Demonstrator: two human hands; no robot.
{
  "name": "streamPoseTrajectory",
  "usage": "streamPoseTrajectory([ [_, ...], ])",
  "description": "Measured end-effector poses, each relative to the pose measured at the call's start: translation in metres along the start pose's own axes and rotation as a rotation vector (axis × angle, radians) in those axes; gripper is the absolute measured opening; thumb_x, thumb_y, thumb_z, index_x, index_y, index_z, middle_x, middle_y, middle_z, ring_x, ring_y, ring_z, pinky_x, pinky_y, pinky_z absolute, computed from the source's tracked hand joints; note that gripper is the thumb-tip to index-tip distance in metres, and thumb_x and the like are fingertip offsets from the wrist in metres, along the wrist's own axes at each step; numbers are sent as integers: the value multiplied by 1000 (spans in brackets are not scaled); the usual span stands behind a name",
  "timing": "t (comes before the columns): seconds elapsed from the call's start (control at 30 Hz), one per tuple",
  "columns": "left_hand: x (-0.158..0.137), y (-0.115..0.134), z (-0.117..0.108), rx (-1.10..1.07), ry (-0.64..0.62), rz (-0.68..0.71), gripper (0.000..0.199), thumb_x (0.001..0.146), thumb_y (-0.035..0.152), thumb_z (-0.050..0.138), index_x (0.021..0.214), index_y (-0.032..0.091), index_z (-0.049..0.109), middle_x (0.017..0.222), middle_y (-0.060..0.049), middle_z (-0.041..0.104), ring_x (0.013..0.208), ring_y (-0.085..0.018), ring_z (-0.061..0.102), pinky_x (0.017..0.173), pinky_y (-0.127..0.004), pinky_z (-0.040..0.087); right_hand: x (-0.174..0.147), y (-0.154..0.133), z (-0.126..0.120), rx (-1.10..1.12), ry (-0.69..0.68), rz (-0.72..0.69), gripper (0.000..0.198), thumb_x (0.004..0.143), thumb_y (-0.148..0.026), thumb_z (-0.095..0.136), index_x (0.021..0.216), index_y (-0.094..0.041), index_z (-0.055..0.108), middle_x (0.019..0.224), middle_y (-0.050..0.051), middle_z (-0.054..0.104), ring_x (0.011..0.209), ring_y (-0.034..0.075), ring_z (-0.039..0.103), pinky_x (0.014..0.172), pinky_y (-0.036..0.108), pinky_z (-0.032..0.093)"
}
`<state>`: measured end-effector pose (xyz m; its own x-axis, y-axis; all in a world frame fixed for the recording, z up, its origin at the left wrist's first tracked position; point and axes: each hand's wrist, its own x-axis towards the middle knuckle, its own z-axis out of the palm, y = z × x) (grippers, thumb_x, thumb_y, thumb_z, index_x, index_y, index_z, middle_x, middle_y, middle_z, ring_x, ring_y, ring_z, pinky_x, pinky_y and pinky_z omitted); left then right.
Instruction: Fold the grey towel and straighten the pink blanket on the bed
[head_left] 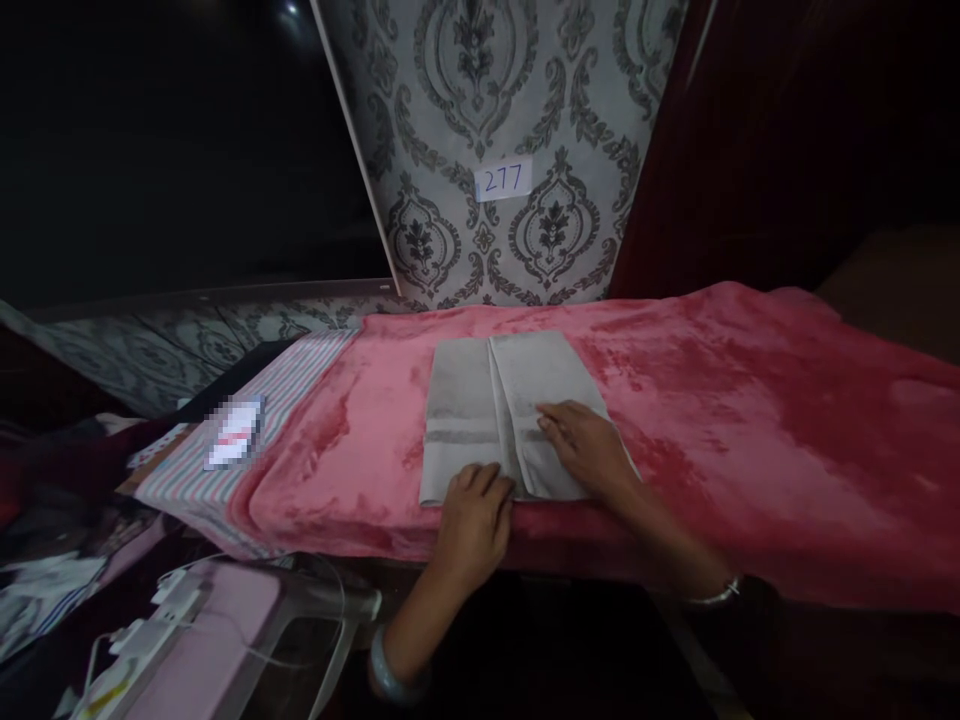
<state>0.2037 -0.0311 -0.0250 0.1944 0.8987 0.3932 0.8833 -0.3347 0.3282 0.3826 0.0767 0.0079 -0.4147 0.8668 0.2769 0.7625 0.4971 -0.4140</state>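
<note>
A grey folded cloth (pixel 465 390) with a darker grey band lies flat, its two side panels folded in so that their edges nearly meet along the middle. My left hand (pixel 476 515) rests at its near edge, just left of the centre seam, fingers slightly bent and lying on the fabric. On the right panel, my right hand (pixel 589 445) touches the cloth with its fingers stretched out over the dark band. Neither hand visibly grips the fabric, though the undersides of the fingers are hidden.
A pink-red plush blanket (pixel 720 400) covers the table under the cloth. To the left are a striped cloth (pixel 292 385) with a blurred white item (pixel 234 432), a plastic stool (pixel 225 620) and a power strip (pixel 161 630). Behind stand a dark screen (pixel 187 150) and patterned wall (pixel 480 80).
</note>
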Motion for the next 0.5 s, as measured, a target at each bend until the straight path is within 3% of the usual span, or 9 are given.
streamPoseTrajectory([
  [0.07,4,2,-4,-33,-15,-24,25,92,11,54,106,21,72,121,-10,72,110,-29,61,95,-50,53,9,4,4,-136,-4,20,55,103,-37,45,154,-15,51,155,16,50,144,33,43,117,51,35],
  [0.13,6,1,-8,-73,-23,-40,23,92,13,54,102,21,72,116,-10,73,108,-28,62,96,-48,53,13,2,17,-244,-129,-5,65,101,-42,53,161,-19,41,167,13,31,155,37,24,122,61,23],
  [0.2,9,-3,-14,-127,-54,-46,21,91,14,54,97,21,72,109,-9,74,105,-26,64,95,-45,53,11,-1,33,-286,-226,-50,65,103,-45,50,163,-22,37,170,11,22,157,37,16,123,64,17],
  [0.3,26,-14,-27,-202,-147,-58,23,94,18,50,99,22,73,101,-7,77,100,-23,68,93,-40,54,7,-4,45,-290,-229,-67,63,106,-48,42,164,-24,34,170,11,19,158,35,14,124,63,14],
  [0.43,95,-30,-34,-170,-208,-83,35,97,23,50,126,19,69,131,-10,72,122,-23,66,108,-37,48,5,-4,43,-268,-211,-62,63,106,-48,42,164,-24,34,170,10,18,158,35,12,124,63,13],
  [0.5,144,-41,-29,-117,-187,-236,41,94,23,58,133,15,66,142,-13,66,131,-24,61,112,-35,45,5,-3,42,-248,-209,-62,63,106,-48,42,164,-25,34,170,10,17,158,35,10,124,64,12],
])
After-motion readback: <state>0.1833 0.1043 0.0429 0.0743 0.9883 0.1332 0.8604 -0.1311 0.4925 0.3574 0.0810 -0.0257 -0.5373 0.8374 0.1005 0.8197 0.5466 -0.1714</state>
